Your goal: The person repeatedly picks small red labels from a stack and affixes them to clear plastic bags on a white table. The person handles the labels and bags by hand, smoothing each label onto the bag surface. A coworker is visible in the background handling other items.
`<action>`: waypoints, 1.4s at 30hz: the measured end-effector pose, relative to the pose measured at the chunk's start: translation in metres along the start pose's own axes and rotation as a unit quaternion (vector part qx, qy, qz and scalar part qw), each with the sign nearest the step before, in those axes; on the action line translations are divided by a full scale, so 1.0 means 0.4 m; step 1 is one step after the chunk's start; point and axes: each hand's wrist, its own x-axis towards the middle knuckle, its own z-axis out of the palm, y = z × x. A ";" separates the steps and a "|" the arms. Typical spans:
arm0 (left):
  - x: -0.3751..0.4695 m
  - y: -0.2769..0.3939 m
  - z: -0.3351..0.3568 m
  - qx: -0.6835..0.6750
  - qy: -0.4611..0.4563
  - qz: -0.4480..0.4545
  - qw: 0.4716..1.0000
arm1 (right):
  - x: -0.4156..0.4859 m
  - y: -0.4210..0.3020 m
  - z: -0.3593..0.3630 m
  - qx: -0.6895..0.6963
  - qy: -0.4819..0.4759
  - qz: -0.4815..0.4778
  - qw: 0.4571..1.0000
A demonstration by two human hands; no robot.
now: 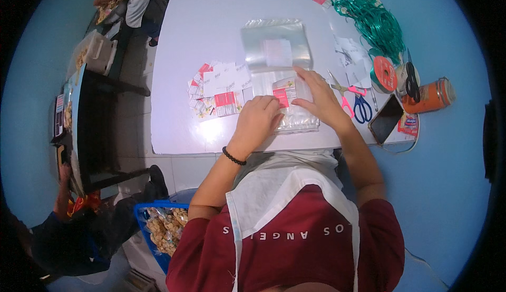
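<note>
My left hand [259,118] rests at the left side of a printed red-and-white paper label [285,93], its fingers bent near the label's edge. On the label's other side, my right hand [318,96] has thumb and fingers spread around the right edge. The label lies on or in a clear plastic bag on a stack of such bags [298,124]; which of the two I cannot tell. Beyond it lies another stack of clear bags [276,35] with pale paper slips showing. A spread pile of labels [225,102] lies left of my left hand.
Pink-handled scissors [346,90], blue-handled scissors [362,110], a smartphone [386,120], a red ribbon spool [384,74] and tangled green ribbon [375,19] lie at the right. A blue crate [162,205] of bagged snacks stands below left. Two other people are at the left.
</note>
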 end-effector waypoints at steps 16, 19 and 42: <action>0.059 0.036 -0.057 0.048 0.127 -0.006 0.991 | -0.038 0.049 -0.032 -0.164 0.059 -0.150 0.973; 0.038 0.099 -0.052 0.025 0.132 0.093 0.987 | -0.019 0.039 -0.037 0.116 0.114 0.033 0.986; 0.084 0.143 -0.087 -0.211 0.149 0.030 0.966 | -0.048 -0.061 -0.066 0.283 0.301 0.006 0.911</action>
